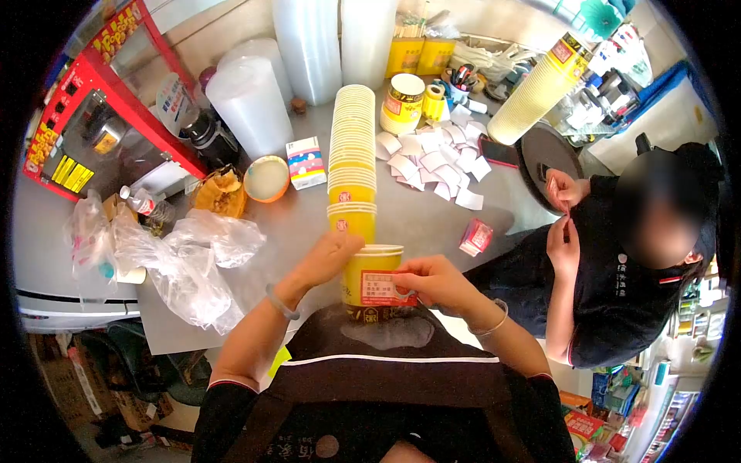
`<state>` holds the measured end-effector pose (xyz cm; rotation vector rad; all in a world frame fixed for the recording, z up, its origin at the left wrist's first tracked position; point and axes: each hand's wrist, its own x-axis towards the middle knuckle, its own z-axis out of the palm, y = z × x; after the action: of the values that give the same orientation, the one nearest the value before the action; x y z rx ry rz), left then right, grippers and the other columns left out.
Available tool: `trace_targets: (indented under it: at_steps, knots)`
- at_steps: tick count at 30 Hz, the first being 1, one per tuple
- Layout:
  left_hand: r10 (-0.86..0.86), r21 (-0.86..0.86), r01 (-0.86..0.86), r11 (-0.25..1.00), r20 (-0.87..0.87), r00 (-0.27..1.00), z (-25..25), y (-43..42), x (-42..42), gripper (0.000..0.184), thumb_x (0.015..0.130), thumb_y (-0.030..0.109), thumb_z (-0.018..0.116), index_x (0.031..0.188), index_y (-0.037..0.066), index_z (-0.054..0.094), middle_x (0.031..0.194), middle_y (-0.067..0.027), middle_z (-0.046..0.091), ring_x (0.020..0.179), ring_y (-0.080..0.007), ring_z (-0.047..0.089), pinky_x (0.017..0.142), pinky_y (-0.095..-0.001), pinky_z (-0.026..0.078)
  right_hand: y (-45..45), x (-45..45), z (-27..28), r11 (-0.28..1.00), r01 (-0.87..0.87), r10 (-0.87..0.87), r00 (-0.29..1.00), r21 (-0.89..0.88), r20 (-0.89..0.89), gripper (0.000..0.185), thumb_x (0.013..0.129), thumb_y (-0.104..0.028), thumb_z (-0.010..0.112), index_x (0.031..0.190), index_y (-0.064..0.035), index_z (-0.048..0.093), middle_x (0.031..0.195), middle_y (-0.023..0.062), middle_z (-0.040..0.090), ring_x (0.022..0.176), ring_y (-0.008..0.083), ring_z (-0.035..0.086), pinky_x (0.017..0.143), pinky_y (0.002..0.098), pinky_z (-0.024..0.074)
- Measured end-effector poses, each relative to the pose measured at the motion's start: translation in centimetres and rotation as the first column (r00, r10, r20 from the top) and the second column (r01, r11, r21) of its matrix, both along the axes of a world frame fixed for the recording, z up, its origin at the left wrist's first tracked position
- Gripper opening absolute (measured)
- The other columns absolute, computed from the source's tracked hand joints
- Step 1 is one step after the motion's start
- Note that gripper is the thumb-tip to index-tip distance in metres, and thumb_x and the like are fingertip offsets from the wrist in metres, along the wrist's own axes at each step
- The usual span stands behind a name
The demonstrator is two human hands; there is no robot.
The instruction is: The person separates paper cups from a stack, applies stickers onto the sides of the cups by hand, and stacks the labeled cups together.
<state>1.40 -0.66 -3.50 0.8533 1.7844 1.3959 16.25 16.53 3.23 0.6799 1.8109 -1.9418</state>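
Note:
A yellow paper cup (pixel 353 272), apparently the front of one or more with pale rims, is close to my body at the table's near edge. My left hand (pixel 330 258) is closed at its upper left rim, with the fingertips partly hidden. Against the cup's front lies a red-and-white printed label (pixel 378 288), its right edge pinched by the thumb and fingers of my right hand (pixel 434 282). Just beyond, a long stack of yellow paper cups (pixel 353 147) lies on the grey table (pixel 289 216) pointing away from me.
Scattered white paper slips (pixel 432 162) and a red-and-white packet (pixel 476 237) lie right of the stack. At left are crumpled plastic bags (pixel 185 266), an orange bowl (pixel 266 179) and a red popcorn machine (pixel 108 100). A co-worker (pixel 617 285) sits at right, holding something small.

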Motion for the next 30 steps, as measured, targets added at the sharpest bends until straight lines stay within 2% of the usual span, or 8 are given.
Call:
trace_targets:
  at_steps: [10, 13, 16, 18, 21, 25, 26, 30]
  knots:
    - [-0.279, -0.027, 0.278, 0.96, -0.119, 0.953, 1.9, -0.3, -0.1, 0.019, 0.075, 0.018, 0.07, 0.083, 0.002, 0.062, 0.074, 0.0011, 0.057, 0.07, -0.0083, 0.051, 0.061, -0.0249, 0.041, -0.2, -0.7, -0.8, 0.955, -0.173, 0.193, 0.979, 0.242, -0.061, 0.021, 0.084, -0.02, 0.059, 0.096, -0.0025, 0.065, 0.065, 0.0017, 0.059, 0.05, 0.005, 0.048, 0.044, 0.0201, 0.0368]
    - [-0.352, 0.059, 0.355, 0.933, -0.05, 0.935, 1.4, -0.5, -0.6, 0.027, 0.069, 0.015, 0.076, 0.087, 0.001, 0.063, 0.08, -0.0018, 0.061, 0.077, -0.0097, 0.054, 0.067, -0.0255, 0.043, -0.3, -0.3, -1.7, 0.855, -0.121, 0.307, 0.901, 0.504, -0.306, 0.023, 0.082, -0.025, 0.062, 0.091, -0.0035, 0.065, 0.066, 0.0063, 0.062, 0.052, 0.01, 0.055, 0.048, 0.025, 0.0432]
    - [-0.409, 0.109, 0.406, 0.908, 0.013, 0.912, 1.5, -0.1, -0.5, 0.032, 0.07, 0.019, 0.076, 0.092, 0.0, 0.063, 0.086, -0.0041, 0.062, 0.08, -0.0107, 0.055, 0.071, -0.0258, 0.043, -0.8, -0.2, 0.4, 0.582, -0.071, 0.462, 0.849, 0.81, -0.258, 0.03, 0.078, -0.032, 0.066, 0.087, -0.0033, 0.064, 0.068, 0.0089, 0.063, 0.056, 0.0168, 0.06, 0.055, 0.0294, 0.0474]
    - [-0.428, 0.073, 0.424, 0.903, 0.048, 0.902, 2.1, -0.3, -0.7, 0.032, 0.07, 0.017, 0.075, 0.095, 0.0, 0.063, 0.09, -0.0047, 0.063, 0.084, -0.0108, 0.055, 0.074, -0.0259, 0.044, 0.4, -0.6, -0.4, 0.532, -0.081, 0.297, 0.95, 0.843, -0.096, 0.036, 0.076, -0.036, 0.068, 0.089, -0.0035, 0.062, 0.066, 0.008, 0.063, 0.058, 0.0198, 0.061, 0.056, 0.0301, 0.048]
    - [-0.312, 0.13, 0.288, 0.949, 0.258, 0.914, 1.8, -0.9, -0.7, 0.031, 0.075, 0.016, 0.072, 0.101, 0.001, 0.063, 0.093, -0.003, 0.063, 0.087, -0.0105, 0.056, 0.077, -0.0262, 0.044, 2.9, -0.4, -5.3, 0.61, -0.02, 0.141, 0.986, 0.792, -0.084, 0.042, 0.078, -0.032, 0.067, 0.104, -0.0028, 0.055, 0.079, 0.0101, 0.063, 0.067, 0.0207, 0.061, 0.062, 0.0299, 0.0485]
    - [0.02, -0.042, -0.008, 0.999, 0.298, 0.954, 3.5, -0.1, -0.1, 0.031, 0.08, 0.017, 0.067, 0.107, 0.002, 0.062, 0.098, -0.0011, 0.063, 0.09, -0.0104, 0.056, 0.08, -0.0259, 0.044, 1.1, 0.5, -7.1, 0.72, 0.379, -0.018, 0.848, 0.581, -0.53, 0.05, 0.078, -0.024, 0.066, 0.118, -0.0012, 0.047, 0.105, 0.0158, 0.058, 0.085, 0.0261, 0.06, 0.075, 0.0342, 0.0481]
    - [0.096, 0.0, -0.101, 0.995, 0.303, 0.948, 3.4, 0.4, 0.5, 0.029, 0.082, 0.018, 0.065, 0.106, 0.002, 0.061, 0.096, -0.0015, 0.063, 0.088, -0.0101, 0.056, 0.078, -0.0258, 0.044, 1.1, 0.3, -6.5, 0.679, 0.412, 0.091, 0.774, 0.608, -0.627, 0.053, 0.079, -0.024, 0.066, 0.122, -0.0017, 0.045, 0.109, 0.016, 0.057, 0.091, 0.0259, 0.058, 0.079, 0.0335, 0.0472]
    - [0.233, 0.107, -0.248, 0.963, 0.136, 0.963, 2.8, 1.5, 2.9, 0.027, 0.089, 0.021, 0.053, 0.103, 0.0, 0.06, 0.09, -0.0026, 0.062, 0.081, -0.0095, 0.055, 0.074, -0.026, 0.044, 0.1, 0.5, -7.2, 0.905, 0.42, -0.408, 0.817, -0.065, -0.407, 0.064, 0.079, -0.019, 0.063, 0.134, -0.0052, 0.032, 0.125, 0.0124, 0.047, 0.111, 0.0215, 0.048, 0.092, 0.0328, 0.0411]
